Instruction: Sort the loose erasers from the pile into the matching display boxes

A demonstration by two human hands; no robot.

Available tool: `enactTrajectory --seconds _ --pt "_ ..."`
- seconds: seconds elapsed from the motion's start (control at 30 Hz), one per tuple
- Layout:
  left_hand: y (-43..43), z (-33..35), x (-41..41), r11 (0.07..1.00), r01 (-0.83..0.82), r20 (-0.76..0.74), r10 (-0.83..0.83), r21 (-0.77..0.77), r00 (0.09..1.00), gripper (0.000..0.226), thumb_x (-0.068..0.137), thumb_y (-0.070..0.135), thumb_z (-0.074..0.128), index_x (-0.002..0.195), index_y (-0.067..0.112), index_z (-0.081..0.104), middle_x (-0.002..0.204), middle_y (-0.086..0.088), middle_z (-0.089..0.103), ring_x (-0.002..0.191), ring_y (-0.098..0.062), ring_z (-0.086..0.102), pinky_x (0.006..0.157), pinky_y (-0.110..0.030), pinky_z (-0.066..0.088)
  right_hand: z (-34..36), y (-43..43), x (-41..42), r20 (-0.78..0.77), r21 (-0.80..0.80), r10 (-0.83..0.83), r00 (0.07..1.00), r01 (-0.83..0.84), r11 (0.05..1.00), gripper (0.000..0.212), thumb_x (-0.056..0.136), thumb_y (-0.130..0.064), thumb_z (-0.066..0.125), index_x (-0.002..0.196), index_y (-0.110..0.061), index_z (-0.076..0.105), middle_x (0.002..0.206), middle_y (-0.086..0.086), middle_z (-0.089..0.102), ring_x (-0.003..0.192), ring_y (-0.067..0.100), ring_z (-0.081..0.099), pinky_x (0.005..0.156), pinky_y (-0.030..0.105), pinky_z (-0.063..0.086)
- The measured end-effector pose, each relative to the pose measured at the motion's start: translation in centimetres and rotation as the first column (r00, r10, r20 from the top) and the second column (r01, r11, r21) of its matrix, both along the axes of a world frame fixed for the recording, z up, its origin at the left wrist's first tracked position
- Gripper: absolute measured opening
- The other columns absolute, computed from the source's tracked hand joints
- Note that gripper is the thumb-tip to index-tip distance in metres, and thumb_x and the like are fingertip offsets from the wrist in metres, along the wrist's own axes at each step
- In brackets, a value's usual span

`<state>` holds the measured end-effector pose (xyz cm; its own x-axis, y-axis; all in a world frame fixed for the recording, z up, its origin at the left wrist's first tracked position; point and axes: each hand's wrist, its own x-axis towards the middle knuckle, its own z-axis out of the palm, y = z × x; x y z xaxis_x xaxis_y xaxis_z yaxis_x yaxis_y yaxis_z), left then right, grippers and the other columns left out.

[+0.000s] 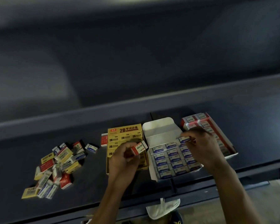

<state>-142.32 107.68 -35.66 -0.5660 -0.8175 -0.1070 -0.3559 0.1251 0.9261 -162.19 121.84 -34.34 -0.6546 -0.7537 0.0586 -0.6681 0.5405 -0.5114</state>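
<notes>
Since colours must match, the right hand (202, 147) pinches a blue eraser (184, 140) over the five-o'clock blue box (162, 131), while the left hand (123, 159) grips a red eraser (140, 148).

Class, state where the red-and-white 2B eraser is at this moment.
In the head view, the red-and-white 2B eraser is pinched by the left hand over the yellow display box, just left of the white box of blue erasers.

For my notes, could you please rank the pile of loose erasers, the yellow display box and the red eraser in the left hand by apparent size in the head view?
1. pile of loose erasers, widest spread.
2. yellow display box, partly behind the left hand.
3. red eraser, smallest.
</notes>
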Motion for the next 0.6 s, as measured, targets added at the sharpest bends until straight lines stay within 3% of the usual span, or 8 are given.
enactTrajectory --seconds 0.13,0.27,0.47,0.6 --pt "0.5 0.25 -0.58 1.0 0.023 0.003 -0.023 -0.021 1.0 0.037 0.082 0.002 0.068 0.095 0.036 0.06 0.097 0.018 0.065 0.086 0.013 0.059 0.064 -0.006 0.046 -0.18 0.11 -0.01 -0.023 0.028 0.002 1.0 -0.002 1.0 0.02 0.086 -0.004 0.058 0.099 -0.014 0.069 0.099 0.003 0.068 0.084 0.017 0.065 0.062 0.008 0.038" --pt "0.64 0.37 -0.47 0.999 0.025 0.012 -0.025 -0.032 1.0 0.036 0.082 0.005 0.068 0.096 0.037 0.059 0.097 0.019 0.065 0.085 0.012 0.06 0.065 -0.008 0.048 -0.41 -0.21 0.2 -0.042 0.023 -0.006 0.999 0.007 1.0 0.023 0.085 -0.003 0.059 0.103 -0.014 0.067 0.101 0.005 0.067 0.089 0.021 0.064 0.067 0.02 0.045" --pt "0.61 0.4 -0.03 1.0 0.013 0.002 -0.013 -0.003 1.0 0.034 0.082 0.003 0.068 0.098 0.032 0.061 0.099 0.019 0.064 0.084 0.012 0.061 0.064 -0.007 0.047 -0.35 -0.32 0.03 -0.061 0.062 -0.002 0.998 0.006 0.998 0.013 0.087 -0.009 0.06 0.098 -0.011 0.067 0.099 0.005 0.067 0.084 0.018 0.063 0.064 0.016 0.04" --pt "0.64 0.59 0.22 1.0 0.013 -0.01 -0.013 -0.002 1.0 0.035 0.082 0.002 0.068 0.096 0.034 0.06 0.097 0.018 0.065 0.083 0.012 0.061 0.064 -0.007 0.047 -0.06 -0.52 0.26 -0.104 0.029 -0.038 0.994 0.041 0.999 0.004 0.082 -0.005 0.066 0.084 -0.009 0.067 0.085 0.006 0.067 0.066 0.012 0.054 0.053 0.008 0.026"
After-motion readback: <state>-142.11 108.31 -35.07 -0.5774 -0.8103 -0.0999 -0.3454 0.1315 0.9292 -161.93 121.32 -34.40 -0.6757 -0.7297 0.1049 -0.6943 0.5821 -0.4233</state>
